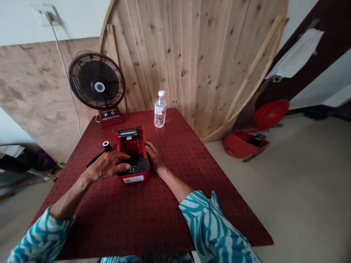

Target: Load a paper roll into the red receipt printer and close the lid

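Observation:
A small red-and-black label printer stands on the table with its lid raised, so the inside shows. My left hand reaches over its left side, thumb and fingers stretched out and apart. Those fingertips are at the opening and the black front cover; nothing shows between them. My right hand is at the printer's right wall, its fingers curved along the side and holding it. Left of the printer, partly hidden by my left hand, is a black roll with a white end and a dark strip trailing from it.
The table has a dark red patterned cover. A fan stands at its back left corner, a water bottle at the back. A round wooden board leans behind. Red containers sit on the floor to the right.

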A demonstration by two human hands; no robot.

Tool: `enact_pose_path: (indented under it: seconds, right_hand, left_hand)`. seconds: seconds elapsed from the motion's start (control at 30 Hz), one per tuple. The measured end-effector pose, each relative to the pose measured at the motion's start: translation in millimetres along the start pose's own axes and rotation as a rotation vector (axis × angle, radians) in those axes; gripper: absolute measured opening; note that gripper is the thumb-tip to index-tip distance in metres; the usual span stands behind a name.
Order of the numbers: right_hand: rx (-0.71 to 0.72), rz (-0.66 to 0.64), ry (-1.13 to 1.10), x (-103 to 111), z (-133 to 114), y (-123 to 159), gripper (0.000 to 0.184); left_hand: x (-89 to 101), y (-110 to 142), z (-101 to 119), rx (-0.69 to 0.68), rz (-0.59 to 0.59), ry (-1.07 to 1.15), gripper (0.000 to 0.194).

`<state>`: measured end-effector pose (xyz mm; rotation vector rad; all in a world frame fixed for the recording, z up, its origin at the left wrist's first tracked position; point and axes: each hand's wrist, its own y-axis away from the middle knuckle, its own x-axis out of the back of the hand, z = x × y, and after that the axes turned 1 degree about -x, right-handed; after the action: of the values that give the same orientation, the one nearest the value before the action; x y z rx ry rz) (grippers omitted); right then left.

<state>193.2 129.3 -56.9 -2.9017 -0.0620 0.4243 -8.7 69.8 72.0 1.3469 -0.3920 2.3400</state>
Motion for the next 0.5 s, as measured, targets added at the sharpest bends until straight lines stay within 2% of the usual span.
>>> enact_pose_path:
  seconds: [0.17, 0.37, 0.5]
  right_hand:
    - [0.017, 0.007, -0.002, 0, 4, -2, 0.034]
    - [0.000, 0.002, -0.014, 0, 1, 0, 0.034]
    - [-0.032, 0.033, 0.030, -2, -5, -1, 0.038]
  left_hand:
    - [-19.1, 4, -3, -0.136, 0.146, -0.067, 0.027]
    - [-33.7, 14, 9, -0.325, 0.306, -0.222, 0.022]
    - [-42.7, 28, 15, -0.355, 0.395, -0.245, 0.019]
